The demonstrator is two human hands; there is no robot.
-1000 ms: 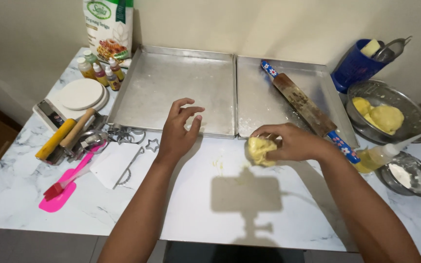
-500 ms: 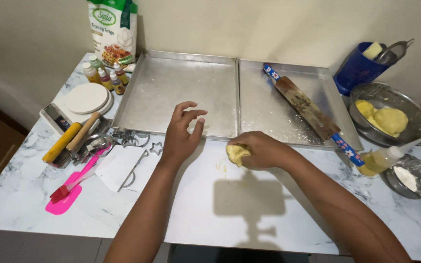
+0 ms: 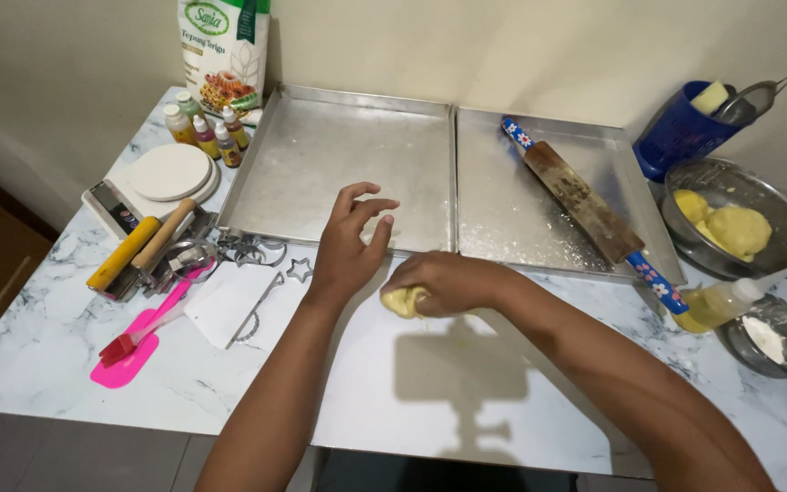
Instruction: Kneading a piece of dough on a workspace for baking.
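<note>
My right hand (image 3: 453, 282) is closed over a lump of yellow dough (image 3: 400, 302) and presses it onto a white sheet (image 3: 466, 383) on the marble table. My left hand (image 3: 350, 241) hovers just left of it with fingers spread, holding nothing, over the front rim of the left metal baking tray (image 3: 321, 155). A rolling pin (image 3: 585, 205) with blue flowered handles lies diagonally across the right baking tray (image 3: 503, 182).
A steel bowl with more dough (image 3: 740, 228), a blue cup (image 3: 680, 137), an oil bottle (image 3: 717, 305) and a small flour bowl (image 3: 776, 337) sit right. At the left are a flour bag (image 3: 225, 50), colouring bottles (image 3: 202, 132), a scale (image 3: 170, 173), metal cutters (image 3: 257, 251), a pink brush (image 3: 134, 337).
My right hand has carried the dough leftwards along the table, from in front of the right tray to just beside my left hand. My left hand stayed about where it was.
</note>
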